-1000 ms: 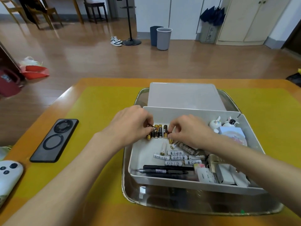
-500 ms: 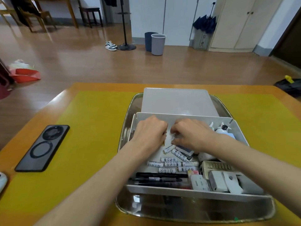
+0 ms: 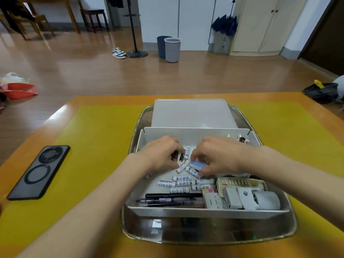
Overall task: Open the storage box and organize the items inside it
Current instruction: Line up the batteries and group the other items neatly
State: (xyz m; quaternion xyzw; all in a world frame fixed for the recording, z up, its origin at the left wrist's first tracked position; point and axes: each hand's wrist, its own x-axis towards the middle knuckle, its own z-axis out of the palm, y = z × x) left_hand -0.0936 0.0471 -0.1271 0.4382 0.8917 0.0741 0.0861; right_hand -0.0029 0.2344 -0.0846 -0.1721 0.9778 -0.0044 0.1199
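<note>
The open white storage box (image 3: 204, 211) stands in a metal tray (image 3: 204, 234), and its lid (image 3: 191, 114) lies just behind it. Both hands reach into the box's far half. My left hand (image 3: 160, 153) curls its fingers over a row of dark batteries (image 3: 175, 156), with the thumb by a white battery. My right hand (image 3: 219, 155) holds a small blue-patterned box (image 3: 198, 165) between thumb and curled fingers. Several white batteries (image 3: 183, 183) lie loose below the hands. Black pens (image 3: 171, 199) lie along the front wall.
White adapters (image 3: 242, 199) and a blister pack (image 3: 240, 183) fill the box's right side, and a small bottle (image 3: 242, 140) stands in its far right corner. A black phone (image 3: 40, 171) lies on the yellow mat at the left. The table's edges are close on all sides.
The view has shifted, so the box sits lower and more central. My hands moved closer together over the batteries. The blue-patterned box now shows under my right hand.
</note>
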